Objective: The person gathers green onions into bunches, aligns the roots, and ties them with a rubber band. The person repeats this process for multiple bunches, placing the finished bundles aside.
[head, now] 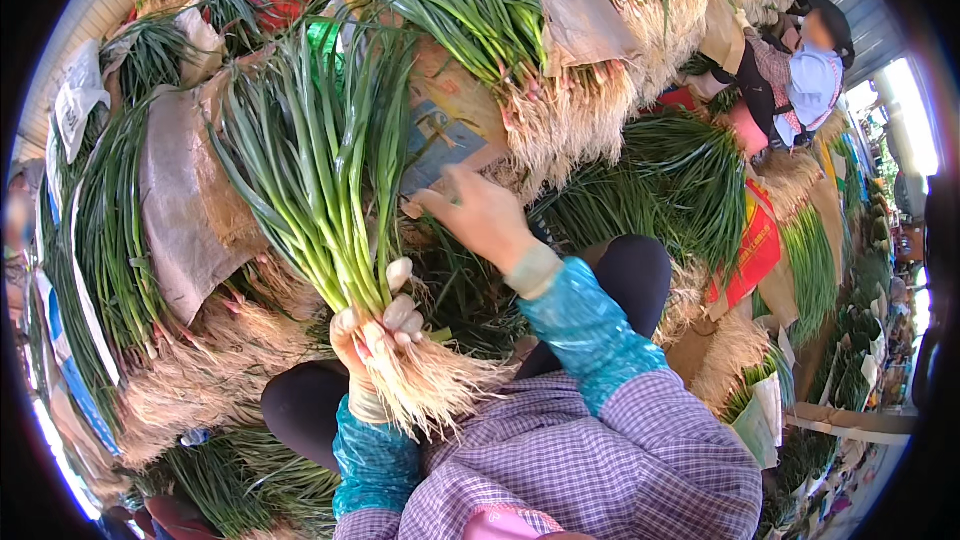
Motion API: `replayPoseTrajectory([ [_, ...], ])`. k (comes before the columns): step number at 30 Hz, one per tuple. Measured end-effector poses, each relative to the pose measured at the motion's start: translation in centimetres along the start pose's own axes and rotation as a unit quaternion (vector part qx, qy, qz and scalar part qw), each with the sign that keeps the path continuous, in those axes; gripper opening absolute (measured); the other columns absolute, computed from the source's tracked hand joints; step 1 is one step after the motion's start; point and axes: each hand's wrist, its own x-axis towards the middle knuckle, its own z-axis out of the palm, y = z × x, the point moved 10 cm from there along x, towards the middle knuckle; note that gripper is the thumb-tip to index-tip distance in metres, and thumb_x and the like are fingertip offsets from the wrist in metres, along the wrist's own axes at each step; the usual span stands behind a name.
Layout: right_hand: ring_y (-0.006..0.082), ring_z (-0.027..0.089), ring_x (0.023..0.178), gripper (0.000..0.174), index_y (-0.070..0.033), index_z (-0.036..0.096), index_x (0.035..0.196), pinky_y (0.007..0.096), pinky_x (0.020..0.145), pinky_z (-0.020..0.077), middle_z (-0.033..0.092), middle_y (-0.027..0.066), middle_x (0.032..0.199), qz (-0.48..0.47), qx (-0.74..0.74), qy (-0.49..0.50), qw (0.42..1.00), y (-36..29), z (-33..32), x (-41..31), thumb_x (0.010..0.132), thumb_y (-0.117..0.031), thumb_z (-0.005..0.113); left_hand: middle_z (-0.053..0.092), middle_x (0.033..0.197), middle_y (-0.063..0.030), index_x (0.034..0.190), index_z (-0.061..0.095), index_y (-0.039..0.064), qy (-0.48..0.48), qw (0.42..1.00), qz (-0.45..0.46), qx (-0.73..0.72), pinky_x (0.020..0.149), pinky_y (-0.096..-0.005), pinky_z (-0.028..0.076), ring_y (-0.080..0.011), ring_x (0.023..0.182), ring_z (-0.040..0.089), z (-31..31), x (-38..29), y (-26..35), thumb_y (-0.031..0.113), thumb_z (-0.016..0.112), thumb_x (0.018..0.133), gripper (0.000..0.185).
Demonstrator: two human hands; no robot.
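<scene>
My left hand (358, 352) grips a bunch of green onions (337, 187) near its base. The green leaves point up and away from me, and the pale roots (435, 382) spread out towards my lap. Whitish tips, apparently covered fingertips, show on the near side of the stems. Right of the leaves is my right hand (476, 214), blurred, its fingers bent. What lies between those fingers, if anything, cannot be made out. Beyond it a printed sheet (446, 146) rests beside another heap of green onions (457, 7).
More green onions (120, 240) lie on the left beside a brown cover sheet (180, 202). Loose greens (637, 180) and a red printed bag (754, 240) are on the right. A co-worker (802, 82) sits at the upper right among further bundles. My knees flank the bunch.
</scene>
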Motion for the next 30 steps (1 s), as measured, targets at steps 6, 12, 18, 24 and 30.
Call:
replayPoseTrajectory([
  [6, 0.0347, 0.068, 0.065, 0.023, -0.002, 0.061, 0.09, 0.0461, 0.055, 0.0532, 0.068, 0.0139, 0.069, -0.028, -0.079, -0.032, 0.996, 0.5, 12.5, 3.7, 0.085, -0.024, 0.054, 0.048, 0.072, 0.0038, 0.152, 0.021, 0.003, -0.115, 0.993, 0.018, 0.025, 0.059, -0.0243, 0.04, -0.0085, 0.06, 0.045, 6.0, 0.2, 0.7, 0.019, 0.061, 0.088, 0.076],
  [12, 0.0369, 0.068, 0.08, 0.027, -0.004, 0.072, 0.085, 0.0493, 0.067, 0.0533, 0.07, 0.0161, 0.086, -0.13, -0.127, -0.392, 0.902, 4.8, 17.5, -8.0, 0.086, -0.028, 0.059, 0.058, 0.076, 0.0016, 0.155, 0.012, 0.012, -0.39, 0.916, -0.027, 0.089, 0.06, -0.0245, 0.047, -0.008, 0.067, 0.056, 5.3, -0.7, 3.2, 0.008, 0.066, 0.084, 0.089],
  [18, 0.0373, 0.068, 0.081, 0.042, -0.003, 0.064, 0.101, 0.0489, 0.072, 0.053, 0.069, 0.0198, 0.085, 0.029, -0.002, 0.16, 0.987, 6.0, -9.1, 4.8, 0.092, -0.043, 0.055, 0.059, 0.096, -0.0038, 0.155, 0.009, 0.014, -0.093, 0.988, 0.068, 0.105, 0.098, -0.0516, 0.048, -0.0173, 0.084, 0.063, 0.0, 3.8, 0.3, 0.019, 0.07, 0.079, 0.098],
  [24, 0.0356, 0.066, 0.075, 0.034, -0.013, 0.067, 0.1, 0.0478, 0.068, 0.0523, 0.069, 0.0162, 0.082, 0.017, 0.006, 0.025, 1.0, 5.7, -5.8, 7.5, 0.093, -0.044, 0.054, 0.055, 0.096, -0.0032, 0.151, 0.02, -0.002, -0.044, 0.993, 0.014, 0.105, 0.097, -0.0438, 0.049, -0.0174, 0.084, 0.059, -2.4, 6.0, -1.6, 0.02, 0.068, 0.076, 0.092],
  [30, 0.0301, 0.069, 0.075, 0.039, -0.01, 0.066, 0.101, 0.0442, 0.07, 0.0523, 0.068, 0.0153, 0.075, 0.031, 0.026, -0.064, 0.997, 11.7, 0.8, 2.7, 0.091, -0.046, 0.055, 0.056, 0.123, -0.012, 0.148, 0.028, -0.001, -0.029, 0.995, 0.044, 0.09, 0.091, -0.0445, 0.052, -0.026, 0.101, 0.061, -2.6, 5.8, -0.6, 0.023, 0.071, 0.072, 0.09],
])
